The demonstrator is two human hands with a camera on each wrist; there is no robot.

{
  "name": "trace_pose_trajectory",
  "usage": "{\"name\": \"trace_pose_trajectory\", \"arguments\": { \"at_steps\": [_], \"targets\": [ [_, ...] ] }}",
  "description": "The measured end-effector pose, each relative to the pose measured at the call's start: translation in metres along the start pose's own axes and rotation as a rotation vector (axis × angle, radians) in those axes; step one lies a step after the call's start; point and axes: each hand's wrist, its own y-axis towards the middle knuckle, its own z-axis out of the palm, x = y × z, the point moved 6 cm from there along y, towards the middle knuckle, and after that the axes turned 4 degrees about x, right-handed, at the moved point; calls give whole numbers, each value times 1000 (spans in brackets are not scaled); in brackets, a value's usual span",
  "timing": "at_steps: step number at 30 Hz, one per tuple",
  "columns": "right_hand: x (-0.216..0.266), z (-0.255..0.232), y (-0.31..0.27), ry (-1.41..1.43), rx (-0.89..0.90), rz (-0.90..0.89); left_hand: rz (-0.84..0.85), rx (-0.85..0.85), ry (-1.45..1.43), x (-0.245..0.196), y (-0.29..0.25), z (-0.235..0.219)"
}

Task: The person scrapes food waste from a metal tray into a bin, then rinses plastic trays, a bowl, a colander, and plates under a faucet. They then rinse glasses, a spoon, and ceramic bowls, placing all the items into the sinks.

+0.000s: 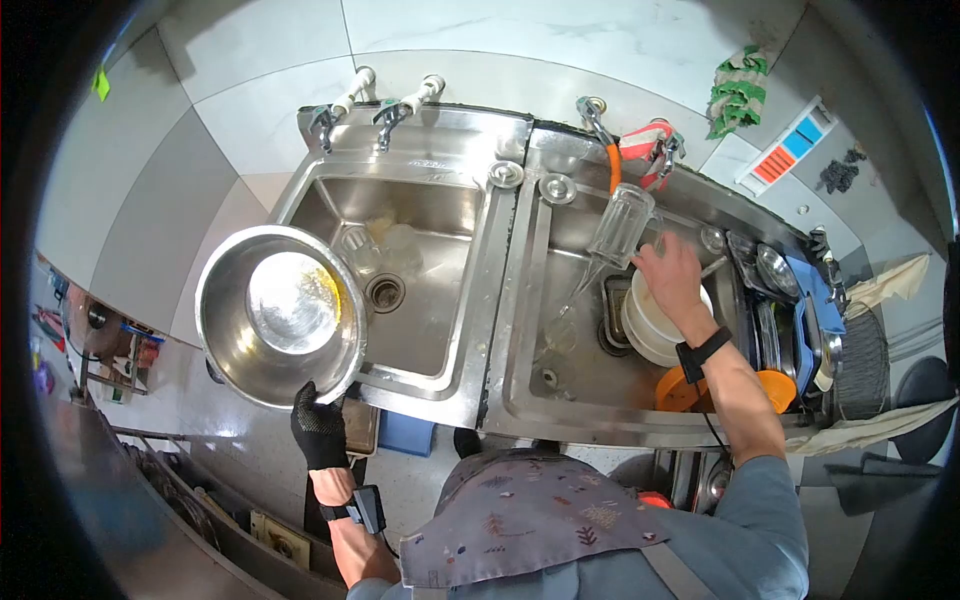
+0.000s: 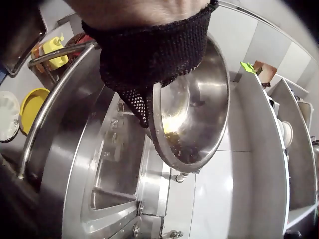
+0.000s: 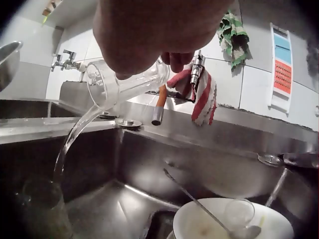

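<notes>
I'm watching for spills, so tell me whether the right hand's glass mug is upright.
No, the glass mug is tipped, with liquid pouring from its rim.

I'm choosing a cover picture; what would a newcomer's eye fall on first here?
Probably the big shiny steel bowl, held by its rim in the black-gloved left hand by the left sink. Next, the clear glass mug tipped in the right hand, water streaming into the right sink. The green-and-white cloth on the wall also stands out.

Pale tiled walls surround a speckled floor.
</notes>
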Motion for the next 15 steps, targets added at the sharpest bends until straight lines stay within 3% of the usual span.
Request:
{"name": "trace_pose_trajectory", "arguments": {
  "at_steps": [1,3,4,5,7,8,11,12,13,14,15],
  "targets": [
    [-1,-3,3,-12,-35,-5,-5,-5,8,4,-2,4],
    [2,-11,10,-3,-78,-27,-191,8,-477,28,-6,18],
    [8,-18,14,-32,-131,-63,-29,-32,-350,22,0,15],
    [14,-22,17,-60,-187,-99,-107,-13,-246,26,-11,17],
    [21,-14,23,-18,-196,-114,-43,-98,-420,46,-13,23],
    [21,-8,27,76,-135,-31,-230,-105,-711,73,-19,35],
    [28,5,41,336,-98,76,-232,-130,-742,78,-23,22],
    [31,15,49,457,-5,132,-268,-138,-786,89,-25,23],
    [36,23,56,575,90,188,-270,-150,-782,66,-26,3],
    [45,22,65,581,89,177,-219,-66,-412,36,-29,-19],
    [59,26,73,898,227,300,-169,20,-42,12,-27,-33]
  ]
}}
